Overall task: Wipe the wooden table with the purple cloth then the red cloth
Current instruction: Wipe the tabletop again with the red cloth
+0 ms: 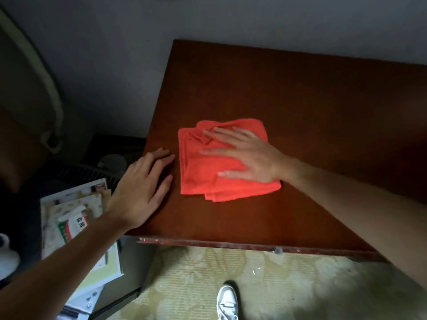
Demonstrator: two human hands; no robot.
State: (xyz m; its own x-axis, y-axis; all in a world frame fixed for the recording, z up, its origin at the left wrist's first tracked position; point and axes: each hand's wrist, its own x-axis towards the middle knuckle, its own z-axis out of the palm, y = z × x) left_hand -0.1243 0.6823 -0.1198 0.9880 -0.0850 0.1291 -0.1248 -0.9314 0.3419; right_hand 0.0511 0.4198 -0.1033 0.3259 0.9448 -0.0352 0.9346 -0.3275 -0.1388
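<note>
Head view shows the right hand [248,155] spread flat, fingers splayed, pressing on the folded, rumpled red cloth [203,174] near the left edge of the wooden table [300,93], left hand [141,190] open beside it.

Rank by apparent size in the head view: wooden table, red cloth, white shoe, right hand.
1. wooden table
2. red cloth
3. right hand
4. white shoe, though it lies farther from the camera and is cut off by the frame's edge.
</note>
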